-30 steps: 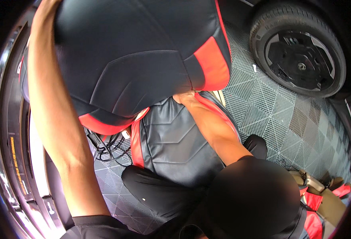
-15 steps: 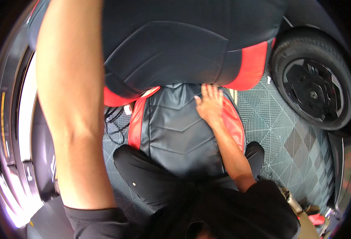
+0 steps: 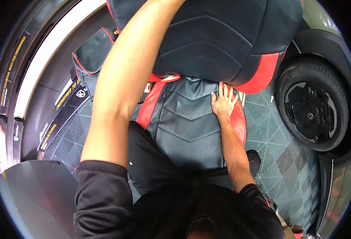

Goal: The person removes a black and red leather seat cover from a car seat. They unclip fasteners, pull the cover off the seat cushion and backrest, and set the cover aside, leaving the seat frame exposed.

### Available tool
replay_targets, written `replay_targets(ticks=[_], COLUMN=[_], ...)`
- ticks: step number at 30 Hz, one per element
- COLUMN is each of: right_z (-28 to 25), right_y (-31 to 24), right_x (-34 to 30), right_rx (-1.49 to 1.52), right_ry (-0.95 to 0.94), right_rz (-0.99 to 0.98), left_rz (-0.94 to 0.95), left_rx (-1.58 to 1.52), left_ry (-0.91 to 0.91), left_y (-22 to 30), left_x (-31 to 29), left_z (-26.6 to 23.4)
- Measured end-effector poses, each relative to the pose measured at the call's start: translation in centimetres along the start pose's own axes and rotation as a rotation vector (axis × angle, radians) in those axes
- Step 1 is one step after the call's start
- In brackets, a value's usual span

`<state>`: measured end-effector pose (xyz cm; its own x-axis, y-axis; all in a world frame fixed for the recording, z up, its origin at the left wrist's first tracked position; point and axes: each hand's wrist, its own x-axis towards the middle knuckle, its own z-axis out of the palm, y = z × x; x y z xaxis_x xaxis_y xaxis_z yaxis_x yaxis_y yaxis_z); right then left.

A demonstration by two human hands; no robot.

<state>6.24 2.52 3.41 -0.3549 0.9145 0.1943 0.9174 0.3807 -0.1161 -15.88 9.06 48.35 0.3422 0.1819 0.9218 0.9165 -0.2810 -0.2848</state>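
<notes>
A black and red car seat stands in front of me, its padded cushion (image 3: 191,119) lying between my legs and its tall backrest (image 3: 211,44) rising beyond. My right hand (image 3: 224,102) rests flat on the cushion's right side, fingers apart, with the fingertips by the seam under the backrest. It holds nothing. My left arm reaches up and forward across the left side of the backrest. The left hand itself lies past the top edge of the picture, so its fingers and anything it touches are hidden.
To the right is a car wheel (image 3: 313,103) with a black cover. A black cover piece with red piping (image 3: 91,51) sits at the left beside a dark printed panel (image 3: 50,103). Grey patterned floor tiles (image 3: 271,131) run underneath. A dark rounded panel (image 3: 40,195) is at lower left.
The view has shifted, and the seat appears farther right. My left arm now slants toward the right, over the backrest. The right hand stays flat on the cushion.
</notes>
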Motion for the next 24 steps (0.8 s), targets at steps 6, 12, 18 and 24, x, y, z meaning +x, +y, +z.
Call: replay_targets(ticks=[6, 12, 18, 24], right_z=[-2.0, -7.8, -11.6, -6.8], right_y=[1.7, -1.2, -3.7, -3.6], right_x=[-1.7, -19.3, -33.6, -29.8], right_rx=[0.205, 0.499, 1.33, 1.799], right_ry=[-0.075, 0.148, -0.343, -0.555], right_rz=[-0.056, 0.268, 1.444, 1.705], left_rz=[-0.236, -0.494, -0.553, -0.616], left_rx=[0.293, 0.138, 0.001, -0.097], left_ry=[-0.267, -0.641, -0.73, -0.794], left_y=[-11.0, -18.7, -21.1, -25.9], left_x=[2.4, 2.8, 3.7, 1.4], left_z=[-1.2, -2.3, -0.2, 2.4])
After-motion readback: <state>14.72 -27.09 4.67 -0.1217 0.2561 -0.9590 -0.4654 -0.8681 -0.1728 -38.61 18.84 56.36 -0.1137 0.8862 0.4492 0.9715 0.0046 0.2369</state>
